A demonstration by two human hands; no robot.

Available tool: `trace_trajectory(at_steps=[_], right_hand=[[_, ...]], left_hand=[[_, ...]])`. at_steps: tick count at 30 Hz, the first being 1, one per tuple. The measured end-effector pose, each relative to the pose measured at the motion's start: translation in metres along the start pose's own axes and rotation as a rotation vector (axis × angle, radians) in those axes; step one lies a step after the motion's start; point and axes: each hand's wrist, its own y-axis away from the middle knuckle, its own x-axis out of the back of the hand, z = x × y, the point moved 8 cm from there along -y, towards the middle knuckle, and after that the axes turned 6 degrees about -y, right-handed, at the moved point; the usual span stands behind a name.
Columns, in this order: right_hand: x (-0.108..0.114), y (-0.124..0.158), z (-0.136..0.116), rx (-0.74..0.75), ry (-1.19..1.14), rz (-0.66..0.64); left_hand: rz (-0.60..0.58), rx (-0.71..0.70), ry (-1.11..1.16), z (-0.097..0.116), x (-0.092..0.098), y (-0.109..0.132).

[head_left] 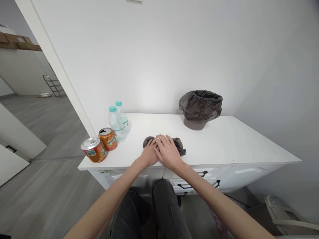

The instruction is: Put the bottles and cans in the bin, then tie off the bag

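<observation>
A crumpled dark plastic bag (pixel 179 147) lies near the front edge of the white cabinet top, bunched under both of my hands. My left hand (pixel 150 153) rests on its left part with fingers stretched out, some of them covered by the other hand. My right hand (pixel 169 153) lies flat over the bag, fingers extended, and overlaps the left one. Behind them to the right stands a small brown bin (pixel 194 124), lined with a dark bin bag (pixel 203 108) whose top is open and folded over the rim.
At the left end of the cabinet top (pixel 224 146) stand two orange drink cans (pixel 93 151) and two clear bottles (pixel 117 124) with turquoise caps. A wall rises behind. Black drawer handles (pixel 184 186) stick out below the front edge. A pale chair-like object (pixel 286 212) is at lower right.
</observation>
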Motion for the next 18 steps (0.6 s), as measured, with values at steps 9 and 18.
trace_trajectory(at_steps=[9,18], right_hand=[[-0.051,0.027,0.051,-0.334,0.009,-0.218],[-0.042,0.028,0.026,-0.307,0.103,-0.159]], left_hand=[[0.085,0.033,0.018,-0.024,-0.002,0.023],[0.12,0.119,0.017,-0.034,0.01,0.032]])
